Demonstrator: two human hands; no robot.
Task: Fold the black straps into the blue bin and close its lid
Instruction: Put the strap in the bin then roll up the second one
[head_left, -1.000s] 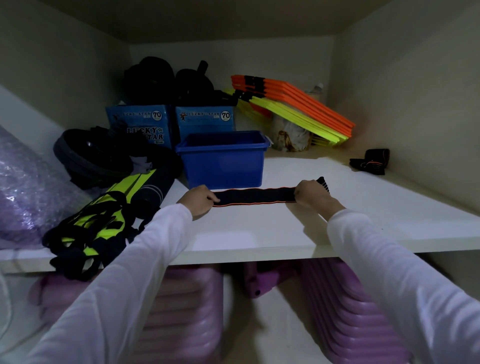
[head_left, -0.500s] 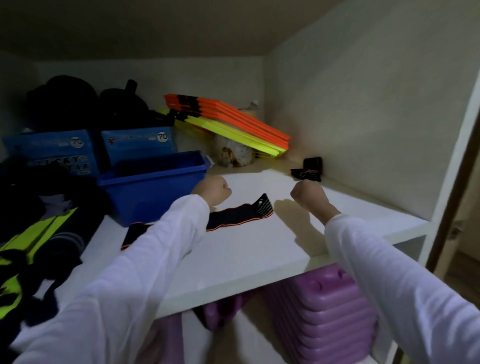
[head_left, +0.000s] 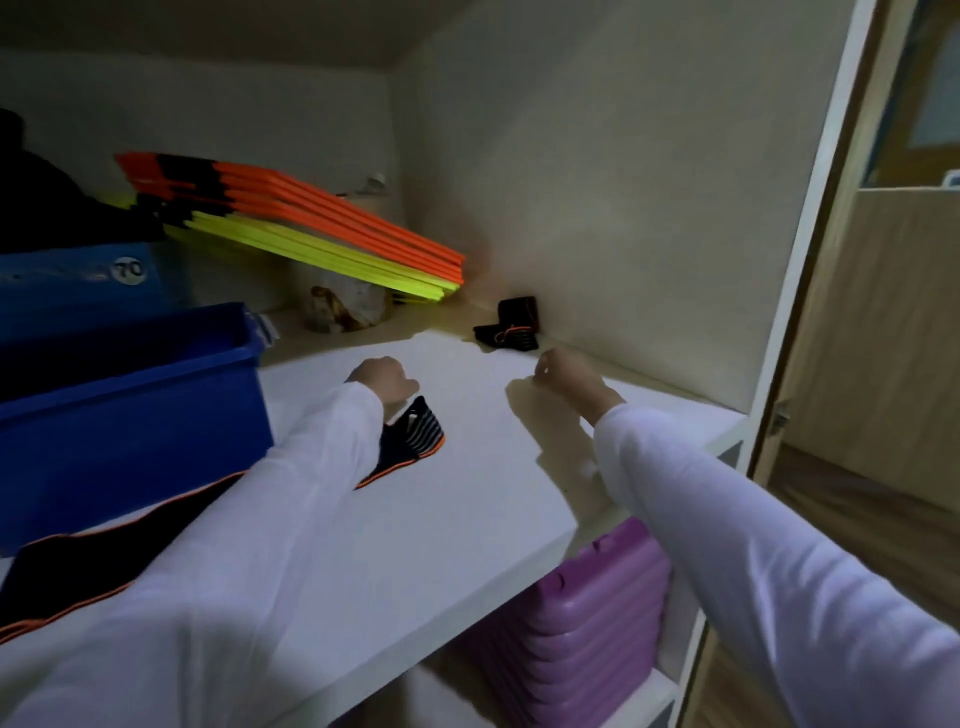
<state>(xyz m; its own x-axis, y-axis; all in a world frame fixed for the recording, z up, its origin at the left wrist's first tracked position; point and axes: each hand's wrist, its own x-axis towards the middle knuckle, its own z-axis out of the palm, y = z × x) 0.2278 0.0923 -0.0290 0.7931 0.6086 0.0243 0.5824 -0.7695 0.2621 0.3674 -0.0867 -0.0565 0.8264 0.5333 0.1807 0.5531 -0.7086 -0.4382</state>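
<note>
A long black strap (head_left: 413, 439) with orange edging lies flat on the white shelf (head_left: 467, 493); my left sleeve hides its middle. My left hand (head_left: 384, 382) is a loose fist just above the strap's striped right end; I cannot tell if they touch. My right hand (head_left: 569, 379) hovers over the shelf with curled fingers and nothing in it. A short way beyond it, a second black strap (head_left: 511, 325) sits bundled against the right wall. The blue bin (head_left: 130, 415) stands open at the left, behind the long strap. No lid is in view.
Orange and yellow flat boards (head_left: 311, 228) lean at the back over a pale bag (head_left: 345, 309). A blue box (head_left: 78, 275) marked 70 stands behind the bin. Purple plastic steps (head_left: 587, 613) are stacked under the shelf. The cupboard's right frame (head_left: 800, 260) is close.
Both hands have let go of the long strap, which now lies slack on the shelf. My right hand has moved right, toward the bundled strap. The view has swung right.
</note>
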